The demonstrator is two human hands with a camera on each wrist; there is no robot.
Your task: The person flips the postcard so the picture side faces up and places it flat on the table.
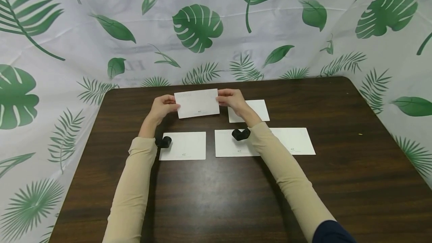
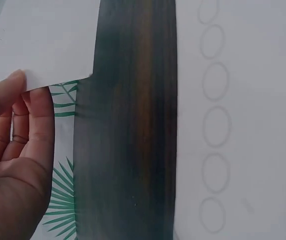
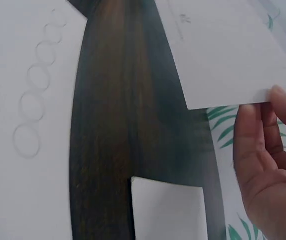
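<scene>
A white card (image 1: 198, 103) with a small printed mark near its lower edge is held raised above the far part of the table. My left hand (image 1: 162, 108) pinches its left edge between thumb and fingers. The right hand (image 1: 234, 101) pinches the opposite edge the same way. In the left wrist view the thumb lies on the face of the card (image 2: 53, 40), with the fingers behind it. The right wrist view shows the same grip on the card's corner area (image 3: 232, 55). Just right of the right hand, another white card (image 1: 259, 110) lies flat, partly covered by that wrist.
Nearer me on the dark wooden table (image 1: 209, 198) lie a left card (image 1: 189, 145), a middle card (image 1: 226, 143) and a right card (image 1: 297, 141), the last two partly under the right forearm. Wrist views show pencilled ovals (image 2: 216, 126). A leaf-patterned cloth (image 1: 145, 29) hangs behind.
</scene>
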